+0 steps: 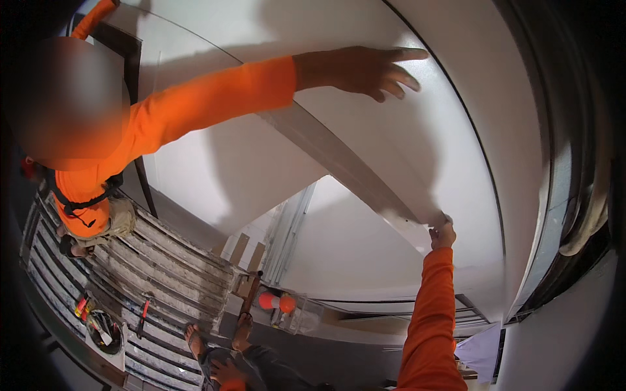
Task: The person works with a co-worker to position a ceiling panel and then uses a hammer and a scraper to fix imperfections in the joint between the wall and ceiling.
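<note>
In the head view my right hand (442, 232), at the end of an orange sleeve, grips the lower right end of a long pale flat strip (339, 163), which runs diagonally up behind a co-worker's arm along a white panel surface (391, 124). My left hand (225, 369) is low at the bottom edge, beside my legs, with its fingers apart and nothing visible in them. Higher up, the co-worker's hand (368, 73) reaches across the white surface, fingers spread, above the strip.
A co-worker (91, 195) in orange stands at left on a slatted platform (163, 260). A bucket (104, 329) with tools, a red-handled tool (145, 316) and an orange-red object (283, 302) lie below. My bare feet (241, 329) are near the platform's edge. A curved dark-edged recess (567, 215) runs at right.
</note>
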{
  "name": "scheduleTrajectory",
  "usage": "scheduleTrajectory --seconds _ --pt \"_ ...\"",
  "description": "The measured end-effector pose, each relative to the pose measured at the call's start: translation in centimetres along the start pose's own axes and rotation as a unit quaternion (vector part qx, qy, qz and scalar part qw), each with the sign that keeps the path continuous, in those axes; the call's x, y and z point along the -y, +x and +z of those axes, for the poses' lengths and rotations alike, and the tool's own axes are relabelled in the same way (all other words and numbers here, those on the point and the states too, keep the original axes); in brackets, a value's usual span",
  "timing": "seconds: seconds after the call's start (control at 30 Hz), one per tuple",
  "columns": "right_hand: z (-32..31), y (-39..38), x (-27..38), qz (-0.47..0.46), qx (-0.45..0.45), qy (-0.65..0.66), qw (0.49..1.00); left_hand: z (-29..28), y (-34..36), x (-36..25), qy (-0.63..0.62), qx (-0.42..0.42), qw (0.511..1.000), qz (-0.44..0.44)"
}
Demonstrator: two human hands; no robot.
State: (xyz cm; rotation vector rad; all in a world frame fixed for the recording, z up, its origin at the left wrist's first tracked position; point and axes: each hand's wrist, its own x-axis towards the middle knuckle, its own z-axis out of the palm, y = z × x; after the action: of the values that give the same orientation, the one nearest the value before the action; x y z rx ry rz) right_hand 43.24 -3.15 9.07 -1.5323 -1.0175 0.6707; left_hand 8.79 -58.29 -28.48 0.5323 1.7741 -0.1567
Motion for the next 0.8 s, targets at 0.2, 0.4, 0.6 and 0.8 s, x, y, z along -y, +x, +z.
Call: scheduleTrajectory --seconds 0.2,0.4,0.6,0.8 --pt "4.1 -5.3 8.8 -0.067 -0.014 0.039 0.997 -3.4 3.8 0.4 -0.150 -0.063 0.976 0.145" --pt "8.9 -15.1 14.9 -0.448 -0.080 -0.373 0.808 -21.7 5.0 -13.4 -0.211 -0.231 0.833 0.455" --pt "8.9 -14.9 16.5 -0.564 -0.037 -0.373 0.735 -37.3 -15.4 -28.6 -0.457 -0.046 0.665 0.589" --pt "9.7 -14.9 16.2 -0.588 -0.111 -0.423 0.680 -41.2 -22.3 -34.1 -0.567 0.118 0.547 0.605"
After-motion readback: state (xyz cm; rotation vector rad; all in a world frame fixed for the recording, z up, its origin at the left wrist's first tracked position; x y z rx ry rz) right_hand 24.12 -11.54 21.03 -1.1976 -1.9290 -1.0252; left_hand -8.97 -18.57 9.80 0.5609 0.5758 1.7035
